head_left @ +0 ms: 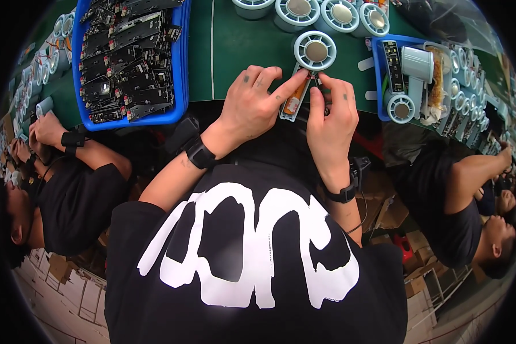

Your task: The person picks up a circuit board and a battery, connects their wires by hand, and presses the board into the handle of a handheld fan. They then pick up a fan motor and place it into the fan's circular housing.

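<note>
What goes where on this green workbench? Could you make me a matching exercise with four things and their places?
Things:
1. big blue plastic tray of dark circuit boards
2. round pale fan head with a grey centre
3. orange cylindrical battery in the pale handle shell
4. small blue plastic tray with a pale fan body

Places:
A. under the left hand and right hand fingertips
B. right of the hands
C. left of the hands
D. just beyond the fingertips

Pairs: 1-C, 2-D, 3-A, 4-B

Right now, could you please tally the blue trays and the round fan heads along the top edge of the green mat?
Blue trays: 2
Round fan heads along the top edge: 4
Total: 6
</note>
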Available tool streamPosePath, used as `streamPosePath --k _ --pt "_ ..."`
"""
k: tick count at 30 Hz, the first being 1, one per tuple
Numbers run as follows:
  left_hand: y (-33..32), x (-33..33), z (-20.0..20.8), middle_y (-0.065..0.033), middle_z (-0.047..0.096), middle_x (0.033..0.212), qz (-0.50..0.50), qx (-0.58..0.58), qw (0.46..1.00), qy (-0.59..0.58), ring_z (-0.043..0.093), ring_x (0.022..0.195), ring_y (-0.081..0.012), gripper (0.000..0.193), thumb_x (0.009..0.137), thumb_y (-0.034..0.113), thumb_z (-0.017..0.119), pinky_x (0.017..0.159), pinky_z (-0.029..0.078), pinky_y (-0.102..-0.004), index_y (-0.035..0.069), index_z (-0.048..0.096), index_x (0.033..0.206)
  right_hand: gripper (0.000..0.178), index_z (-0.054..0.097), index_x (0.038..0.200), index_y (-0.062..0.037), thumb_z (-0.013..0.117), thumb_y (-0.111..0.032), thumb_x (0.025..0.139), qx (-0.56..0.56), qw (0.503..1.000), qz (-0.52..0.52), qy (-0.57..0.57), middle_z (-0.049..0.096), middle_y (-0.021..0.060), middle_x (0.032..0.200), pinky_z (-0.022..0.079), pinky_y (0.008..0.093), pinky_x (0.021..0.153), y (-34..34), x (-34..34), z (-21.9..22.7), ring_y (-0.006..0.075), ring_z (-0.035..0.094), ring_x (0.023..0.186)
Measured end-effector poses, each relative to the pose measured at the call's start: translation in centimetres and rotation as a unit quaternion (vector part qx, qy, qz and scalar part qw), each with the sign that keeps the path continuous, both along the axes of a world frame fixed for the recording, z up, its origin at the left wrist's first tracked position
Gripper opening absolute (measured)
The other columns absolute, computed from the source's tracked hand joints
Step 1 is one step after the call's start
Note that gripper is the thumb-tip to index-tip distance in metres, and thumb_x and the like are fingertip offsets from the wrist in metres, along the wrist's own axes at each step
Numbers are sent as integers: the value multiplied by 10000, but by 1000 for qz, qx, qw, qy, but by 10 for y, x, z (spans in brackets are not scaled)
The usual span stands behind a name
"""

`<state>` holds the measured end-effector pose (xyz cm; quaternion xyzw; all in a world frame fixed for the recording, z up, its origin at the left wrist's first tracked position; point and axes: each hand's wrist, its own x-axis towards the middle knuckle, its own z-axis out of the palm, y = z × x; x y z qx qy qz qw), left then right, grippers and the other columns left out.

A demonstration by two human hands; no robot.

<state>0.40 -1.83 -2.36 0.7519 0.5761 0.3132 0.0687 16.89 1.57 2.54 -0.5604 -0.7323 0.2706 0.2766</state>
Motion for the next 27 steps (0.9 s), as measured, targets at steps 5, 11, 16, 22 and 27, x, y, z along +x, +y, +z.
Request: streamPosePath --k 5,11,16,22,27 --pt "5 -1 -5 -38 522 1023 -8 9 1000 20 537 873 -233 615 791 57 687 745 502 -348 270 646 1366 206 648 1128 15 655 3 923 -1 1000 0 -12 622 145 1041 534 357 683 0 1 5 270 660 821" --pt "8 0 1 -19 517 978 -1 -5 999 32 534 859 -226 540 813 87 680 730 477 -348 279 667 1318 249 668 1158 10 689 -8 910 -1 1000 15 -14 635 107 1050 523 284 663 1 6 7 174 649 806" --pt "8 3 3 -12 525 970 12 8 999 36 533 851 -223 503 810 91 684 717 464 -342 268 679 1281 284 666 1193 24 701 -17 914 -86 994 -15 61 632 76 1066 513 242 669 -2 5 11 113 632 821" --pt "7 10 7 -73 591 1073 17 9 999 -40 590 946 -283 505 795 32 671 789 529 -395 153 656 1285 294 674 1182 44 708 -22 898 -112 975 -93 167 640 116 1096 543 281 714 -7 -5 0 167 651 836" --pt "-3 9 3 -200 645 1214 -7 -57 949 -311 637 1102 -395 499 798 -57 581 935 550 -446 6 612 1292 275 661 1196 58 686 -13 931 4 991 -71 111 619 81 1138 558 260 745 -15 -16 -13 136 660 900"
